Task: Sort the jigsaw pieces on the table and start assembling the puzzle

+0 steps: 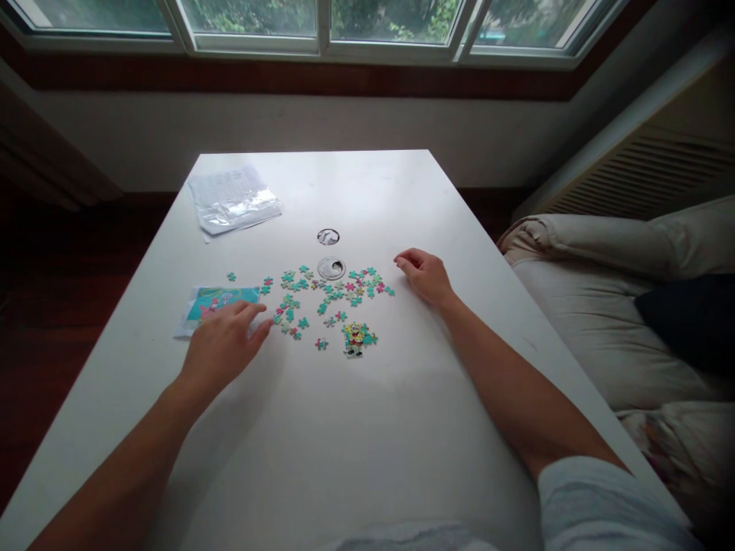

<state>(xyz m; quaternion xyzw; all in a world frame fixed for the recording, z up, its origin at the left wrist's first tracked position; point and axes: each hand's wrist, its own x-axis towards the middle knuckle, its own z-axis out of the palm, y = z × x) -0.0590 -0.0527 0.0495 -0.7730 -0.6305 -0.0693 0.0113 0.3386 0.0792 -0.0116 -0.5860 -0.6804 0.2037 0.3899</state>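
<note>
My left hand (227, 340) is over the near right corner of a picture packet (221, 300), thumb and fingers apart. Its fingertips are close to a cluster of loose jigsaw pieces (287, 308); whether they touch one I cannot tell. My right hand (426, 275) rests at the right of the scattered pieces, its fingers curled in toward the thumb. What lies between those fingers, if anything, is hidden. Between the hands, a small joined section (354, 338) shows a yellow cartoon figure on turquoise. More turquoise and pink pieces (361, 285) lie loose behind it.
A clear plastic bag with paper (233, 199) lies at the white table's (344, 444) far left. Two round fittings (331, 268) are set in the tabletop behind the pieces. One lone piece (231, 276) lies beyond the packet. A cushioned sofa (586, 306) stands along the right.
</note>
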